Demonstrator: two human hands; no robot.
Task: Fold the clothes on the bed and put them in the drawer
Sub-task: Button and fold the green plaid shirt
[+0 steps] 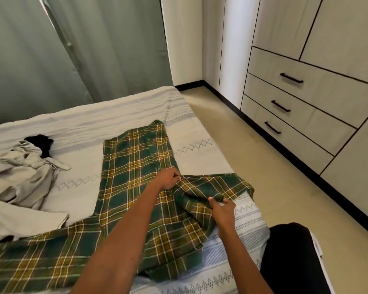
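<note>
The bed (123,111) carries a green-and-yellow plaid garment (132,166) spread from its middle toward the near right corner (one part trails to the near left edge). A crumpled beige garment (23,177) lies at the left edge, something black (42,143) just behind it. The left hand (168,179) pinches a plaid fold; the right hand (222,209) grips the bunched cloth nearer the right edge. Three closed drawers (306,107) stand across the floor.

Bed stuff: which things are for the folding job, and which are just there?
For the job:
plaid shirt, gripped by left hand and right hand
beige clothes
black garment
bed
drawers, all closed

Just there:
curtain
floor
</note>
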